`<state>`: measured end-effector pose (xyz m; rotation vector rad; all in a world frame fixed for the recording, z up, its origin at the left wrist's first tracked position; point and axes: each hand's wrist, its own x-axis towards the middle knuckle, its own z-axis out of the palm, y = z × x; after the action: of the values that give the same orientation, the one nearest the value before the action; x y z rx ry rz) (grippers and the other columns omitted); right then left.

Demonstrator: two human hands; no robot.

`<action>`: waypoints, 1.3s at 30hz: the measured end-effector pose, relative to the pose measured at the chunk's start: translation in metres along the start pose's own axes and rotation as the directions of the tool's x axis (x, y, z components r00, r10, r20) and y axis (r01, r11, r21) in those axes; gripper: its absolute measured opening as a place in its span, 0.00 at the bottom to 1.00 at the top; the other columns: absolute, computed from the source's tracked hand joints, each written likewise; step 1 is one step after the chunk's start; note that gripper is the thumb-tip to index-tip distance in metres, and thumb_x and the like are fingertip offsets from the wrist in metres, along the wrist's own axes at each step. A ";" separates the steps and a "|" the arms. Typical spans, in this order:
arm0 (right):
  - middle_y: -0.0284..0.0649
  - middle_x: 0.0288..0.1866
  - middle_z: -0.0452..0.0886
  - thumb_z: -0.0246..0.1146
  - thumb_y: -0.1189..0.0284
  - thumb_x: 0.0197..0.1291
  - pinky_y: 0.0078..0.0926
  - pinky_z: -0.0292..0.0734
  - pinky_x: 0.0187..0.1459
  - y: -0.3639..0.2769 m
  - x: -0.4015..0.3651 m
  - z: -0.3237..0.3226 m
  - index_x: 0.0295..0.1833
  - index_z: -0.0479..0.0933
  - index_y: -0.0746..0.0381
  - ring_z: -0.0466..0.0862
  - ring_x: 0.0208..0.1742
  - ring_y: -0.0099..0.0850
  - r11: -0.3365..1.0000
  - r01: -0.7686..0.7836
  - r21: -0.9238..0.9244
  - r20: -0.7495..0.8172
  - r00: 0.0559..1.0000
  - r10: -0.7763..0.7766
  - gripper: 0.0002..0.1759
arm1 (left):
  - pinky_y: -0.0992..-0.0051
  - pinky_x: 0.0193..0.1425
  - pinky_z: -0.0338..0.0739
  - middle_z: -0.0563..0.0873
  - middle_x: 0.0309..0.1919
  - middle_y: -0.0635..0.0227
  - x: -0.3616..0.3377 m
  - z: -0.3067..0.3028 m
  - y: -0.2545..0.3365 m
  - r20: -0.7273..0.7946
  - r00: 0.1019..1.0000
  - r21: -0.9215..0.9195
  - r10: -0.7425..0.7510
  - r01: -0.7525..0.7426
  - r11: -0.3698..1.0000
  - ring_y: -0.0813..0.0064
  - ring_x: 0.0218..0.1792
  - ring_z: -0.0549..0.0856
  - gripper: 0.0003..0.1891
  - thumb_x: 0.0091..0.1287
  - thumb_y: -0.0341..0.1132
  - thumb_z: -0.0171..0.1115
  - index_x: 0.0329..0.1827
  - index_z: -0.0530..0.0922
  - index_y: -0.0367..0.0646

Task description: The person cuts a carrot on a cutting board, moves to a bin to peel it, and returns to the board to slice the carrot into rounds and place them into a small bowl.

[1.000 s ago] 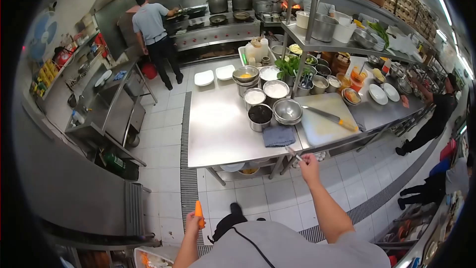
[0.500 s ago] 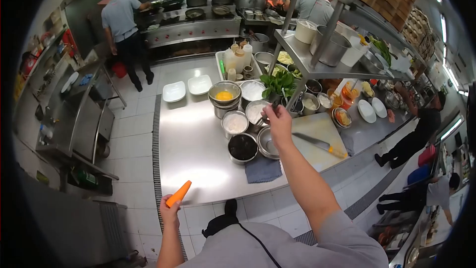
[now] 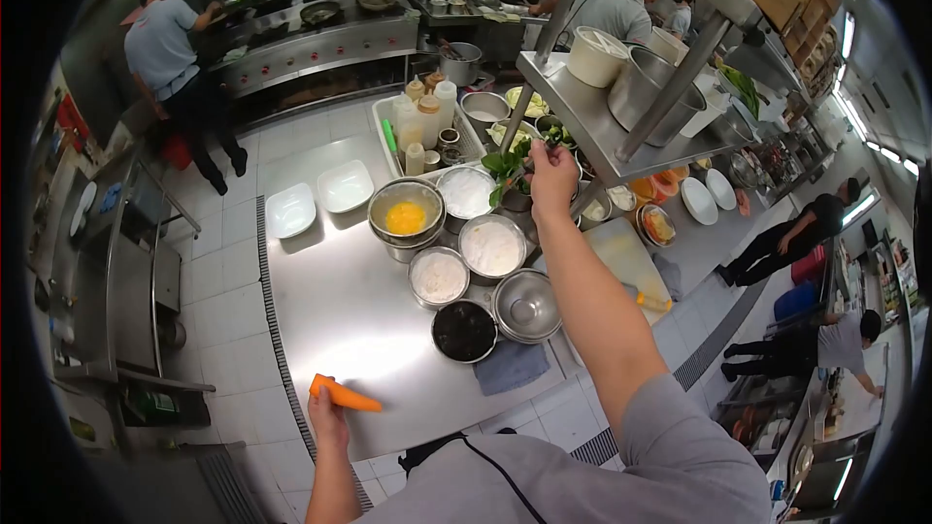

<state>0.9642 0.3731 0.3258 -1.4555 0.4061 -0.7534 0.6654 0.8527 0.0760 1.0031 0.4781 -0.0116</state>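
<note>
Left of blue cloth [image 3: 512, 367], grasping likely firm, light carrot [image 3: 348, 396] by sturdy thick end in left hand [image 3: 328, 423]; beyond cloth, unclear grasp in right hand [image 3: 553, 178].

Right grip [image 3: 551, 175] moved forward to leafy greens [image 3: 505, 167]; carrot [image 3: 348, 395] in left grip [image 3: 327, 417] now over tabletop [image 3: 349, 320], narrow end turned rightward.

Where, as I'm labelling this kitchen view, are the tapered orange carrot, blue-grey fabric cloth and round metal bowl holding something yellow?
Carrot [image 3: 348, 395]: head view, middle of its side.
Cloth [image 3: 512, 368]: head view, middle of upper surface.
Bowl [image 3: 405, 192]: head view, bare inner wall.
</note>
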 end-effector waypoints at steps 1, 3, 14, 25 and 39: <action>0.31 0.37 0.87 0.72 0.63 0.76 0.23 0.80 0.31 0.005 0.004 -0.001 0.47 0.81 0.62 0.84 0.34 0.19 1.000 0.001 -0.004 -0.005 1.000 -0.001 0.13 | 0.64 0.67 0.79 0.85 0.59 0.68 0.001 0.004 -0.001 -0.009 1.000 0.014 -0.016 0.016 1.000 0.72 0.59 0.84 0.18 0.84 0.45 0.63 0.66 0.79 0.43; 0.31 0.37 0.86 0.72 0.63 0.76 0.23 0.80 0.31 0.014 0.011 -0.001 0.46 0.80 0.62 0.83 0.34 0.19 0.999 0.008 0.039 -0.040 0.999 -0.006 0.14 | 0.64 0.68 0.79 0.85 0.60 0.67 0.001 0.012 -0.001 -0.020 1.000 0.023 -0.020 0.021 1.000 0.72 0.59 0.84 0.17 0.85 0.45 0.63 0.66 0.79 0.43; 0.63 0.89 0.61 0.72 0.63 0.75 0.42 0.58 0.85 0.065 -0.062 -0.041 0.87 0.54 0.76 0.62 0.89 0.48 0.981 0.021 -0.193 0.074 0.997 -0.007 0.49 | 0.63 0.65 0.81 0.85 0.56 0.66 0.009 0.018 -0.019 -0.031 1.000 0.036 -0.002 0.003 0.999 0.68 0.57 0.85 0.16 0.85 0.45 0.61 0.63 0.79 0.41; 0.54 0.73 0.80 0.70 0.73 0.66 0.49 0.71 0.77 0.126 -0.139 -0.352 0.72 0.79 0.61 0.78 0.75 0.54 0.540 0.309 -0.783 0.312 0.946 -0.089 0.28 | 0.74 0.32 0.78 0.84 0.36 0.61 -0.012 0.161 -0.008 0.282 0.951 0.233 -0.128 0.062 0.970 0.72 0.28 0.82 0.28 0.84 0.59 0.53 0.63 0.76 0.40; 0.47 0.48 0.81 0.67 0.65 0.72 0.50 0.85 0.45 0.142 -0.091 -0.563 0.74 0.80 0.49 0.86 0.47 0.49 0.388 0.485 -0.784 0.590 0.776 0.223 0.25 | 0.72 0.32 0.78 0.84 0.35 0.61 -0.164 0.339 -0.156 0.242 0.966 0.241 -0.088 0.028 0.970 0.71 0.28 0.82 0.32 0.80 0.61 0.59 0.64 0.78 0.37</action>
<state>0.5532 0.0126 0.1107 -2.7604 0.1415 -0.0157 0.6121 0.4580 0.1646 1.2020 0.2768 -0.2514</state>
